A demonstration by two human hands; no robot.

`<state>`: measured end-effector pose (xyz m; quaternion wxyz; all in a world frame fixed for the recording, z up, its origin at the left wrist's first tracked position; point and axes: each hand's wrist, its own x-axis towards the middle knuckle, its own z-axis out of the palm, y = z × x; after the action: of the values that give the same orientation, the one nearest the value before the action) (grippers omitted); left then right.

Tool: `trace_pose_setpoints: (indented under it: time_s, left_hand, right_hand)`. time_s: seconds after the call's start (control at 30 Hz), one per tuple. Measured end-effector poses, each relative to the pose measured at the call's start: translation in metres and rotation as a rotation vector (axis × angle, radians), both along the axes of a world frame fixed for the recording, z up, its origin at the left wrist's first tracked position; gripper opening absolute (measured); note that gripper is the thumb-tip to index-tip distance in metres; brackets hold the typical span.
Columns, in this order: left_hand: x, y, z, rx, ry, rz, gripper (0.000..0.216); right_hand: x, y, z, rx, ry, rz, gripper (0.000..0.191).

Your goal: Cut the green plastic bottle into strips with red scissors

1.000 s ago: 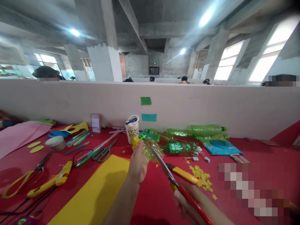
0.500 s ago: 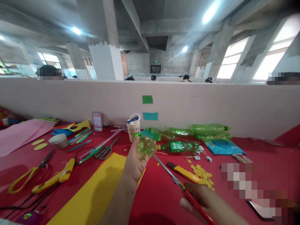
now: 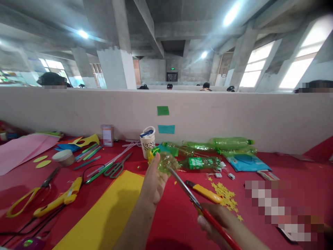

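My left hand (image 3: 153,182) is closed around a cut piece of clear green plastic bottle (image 3: 168,163), with a green and yellow part at its upper left end. In my right hand (image 3: 221,222) are long scissors (image 3: 188,192) with red handles. Their blade tips touch the lower right edge of the bottle piece, and the blades look nearly closed. Beyond my left hand stands a white patterned cup (image 3: 147,144) with a handle. A green bottle with a label (image 3: 199,162) lies just behind the piece. Left of my forearm spreads a yellow sheet (image 3: 104,208).
Several green bottles (image 3: 231,142) lie along the white partition (image 3: 221,114). A yellow cutter (image 3: 205,192) and yellow paper stars (image 3: 223,194) are near my right hand. Leftward lie grey scissors (image 3: 116,170), a yellow glue gun (image 3: 59,199) with cables and yellow-handled scissors (image 3: 26,203).
The bottle piece has turned in my left hand and shifted slightly right, showing more of its yellow and green end. The scissors have moved slightly left and stay against its edge.
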<state>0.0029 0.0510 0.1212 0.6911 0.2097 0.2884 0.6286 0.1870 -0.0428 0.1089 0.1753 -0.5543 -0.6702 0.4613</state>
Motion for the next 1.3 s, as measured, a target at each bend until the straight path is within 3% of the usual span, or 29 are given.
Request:
trace_pose_setpoints:
  time_s: [1.3]
  left_hand:
    - [0.003,0.0,-0.002,0.055,-0.045,-0.011,0.028]
  right_hand:
    - [-0.002,-0.002,0.011,-0.099,0.103,-0.017,0.056]
